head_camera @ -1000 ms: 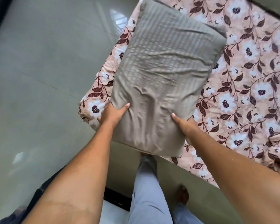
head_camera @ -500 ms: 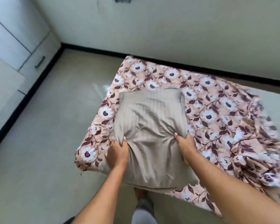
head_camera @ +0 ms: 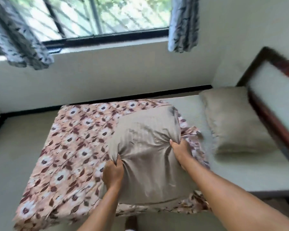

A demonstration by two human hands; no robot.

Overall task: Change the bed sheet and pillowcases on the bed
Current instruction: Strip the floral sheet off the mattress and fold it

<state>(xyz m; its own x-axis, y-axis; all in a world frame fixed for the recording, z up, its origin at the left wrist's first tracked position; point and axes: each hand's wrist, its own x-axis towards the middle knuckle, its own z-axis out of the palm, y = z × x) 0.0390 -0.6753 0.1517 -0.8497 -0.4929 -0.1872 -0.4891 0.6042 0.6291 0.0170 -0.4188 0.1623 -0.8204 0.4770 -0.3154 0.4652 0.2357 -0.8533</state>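
A taupe striped pillow [head_camera: 148, 157] is held above the bed by both sides. My left hand [head_camera: 113, 174] grips its left edge, bunching the fabric. My right hand [head_camera: 180, 149] grips its right edge. Under it, a pink floral sheet [head_camera: 70, 147] covers the foot half of the bed and hangs over the near edge. The head half shows a pale grey-green sheet [head_camera: 192, 110]. A second taupe pillow [head_camera: 233, 120] lies flat at the head of the bed.
A dark wooden headboard [head_camera: 274, 90] stands at the right. Behind the bed are a white wall and a window [head_camera: 97, 15] with patterned curtains [head_camera: 15, 35]. Pale floor [head_camera: 15, 140] lies left of the bed. My foot shows at the bottom edge.
My view has swung up and right, bringing the window, headboard and second pillow into sight. The pillow in my hands has moved toward the head of the bed.
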